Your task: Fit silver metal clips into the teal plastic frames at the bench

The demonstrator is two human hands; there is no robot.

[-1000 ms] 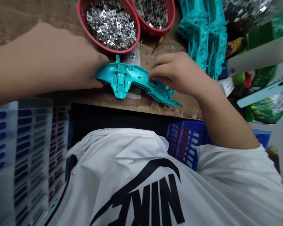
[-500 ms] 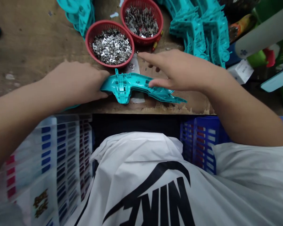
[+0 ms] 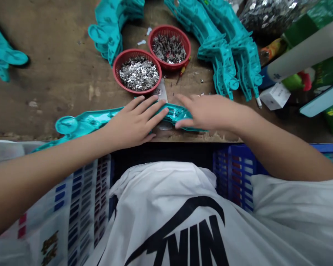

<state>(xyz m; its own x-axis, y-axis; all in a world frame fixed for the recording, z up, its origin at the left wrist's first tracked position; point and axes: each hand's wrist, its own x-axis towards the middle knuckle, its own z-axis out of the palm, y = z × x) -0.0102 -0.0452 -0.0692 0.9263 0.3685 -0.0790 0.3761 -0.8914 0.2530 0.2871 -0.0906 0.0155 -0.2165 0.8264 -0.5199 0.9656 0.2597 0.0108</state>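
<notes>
A long teal plastic part (image 3: 96, 120) lies along the table's front edge, its middle covered by my left hand (image 3: 137, 123). That hand is flat on it with the fingers spread. Over the right end is my right hand (image 3: 204, 112), thumb and index finger apart with teal plastic showing between them; its other fingers are hidden. Just beyond the hands stands a red basket (image 3: 116, 75) of small shiny metal clips. Behind it, a second red basket (image 3: 189, 53) holds darker metal pieces.
Stacks of similar teal parts stand at the back left (image 3: 108, 33) and back right (image 3: 215, 48). Another teal part (image 3: 5, 53) lies far left. A small screwdriver (image 3: 182, 71) is beside the rear basket. A white box (image 3: 276, 96) sits right. Below the table edge is a blue crate (image 3: 234, 173).
My left hand has moved right from the part's left portion and now lies flat on its middle. My right hand stays near the right end. The camera view has shifted, showing more of the table.
</notes>
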